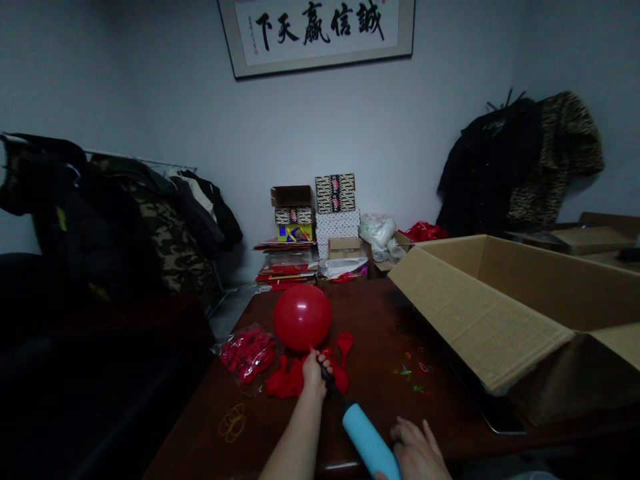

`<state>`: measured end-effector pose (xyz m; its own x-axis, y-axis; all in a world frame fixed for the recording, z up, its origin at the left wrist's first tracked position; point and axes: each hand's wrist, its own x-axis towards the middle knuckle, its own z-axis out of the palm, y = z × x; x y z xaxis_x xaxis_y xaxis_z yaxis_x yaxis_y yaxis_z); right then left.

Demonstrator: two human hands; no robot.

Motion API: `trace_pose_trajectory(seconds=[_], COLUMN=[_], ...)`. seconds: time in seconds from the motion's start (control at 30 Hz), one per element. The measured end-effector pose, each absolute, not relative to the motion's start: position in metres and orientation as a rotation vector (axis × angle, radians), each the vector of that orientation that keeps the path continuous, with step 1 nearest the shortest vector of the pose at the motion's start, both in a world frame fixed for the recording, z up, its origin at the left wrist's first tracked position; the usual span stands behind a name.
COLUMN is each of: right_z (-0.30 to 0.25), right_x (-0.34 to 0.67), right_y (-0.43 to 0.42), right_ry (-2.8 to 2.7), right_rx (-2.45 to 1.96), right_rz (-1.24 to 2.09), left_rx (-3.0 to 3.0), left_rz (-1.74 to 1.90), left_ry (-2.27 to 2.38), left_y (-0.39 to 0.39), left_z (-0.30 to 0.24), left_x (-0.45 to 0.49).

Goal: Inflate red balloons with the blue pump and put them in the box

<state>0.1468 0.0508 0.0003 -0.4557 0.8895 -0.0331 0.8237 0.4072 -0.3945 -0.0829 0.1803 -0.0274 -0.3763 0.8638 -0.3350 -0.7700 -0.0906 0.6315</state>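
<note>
A red balloon [302,317], blown up, sits on the black nozzle of a light blue hand pump [369,441]. My left hand [314,371] is closed round the balloon's neck where it meets the nozzle. My right hand [416,451] is at the pump's near end beside the blue barrel; its fingers lie stretched out and I cannot see whether it grips the pump. Flat red balloons [290,381] lie on the dark wooden table [380,313] under my left hand.
A clear bag of red balloons [247,353] lies left of the loose ones. Yellow rubber bands [233,422] lie near the table's front left. A big open cardboard box [520,313] fills the right side. Stacked boxes [320,217] and coats stand behind.
</note>
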Motion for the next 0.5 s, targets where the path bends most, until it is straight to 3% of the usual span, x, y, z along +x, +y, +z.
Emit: trace_pose_trajectory(seconds=[0.5], right_z=[0.029], right_x=[0.078], right_y=[0.079], right_ry=[-2.312], right_rx=[-1.53], right_rz=[0.47], left_rx=[0.152], left_rz=[1.682], left_ry=[1.025], left_y=[0.181], left_z=[-0.007], left_x=[-0.098])
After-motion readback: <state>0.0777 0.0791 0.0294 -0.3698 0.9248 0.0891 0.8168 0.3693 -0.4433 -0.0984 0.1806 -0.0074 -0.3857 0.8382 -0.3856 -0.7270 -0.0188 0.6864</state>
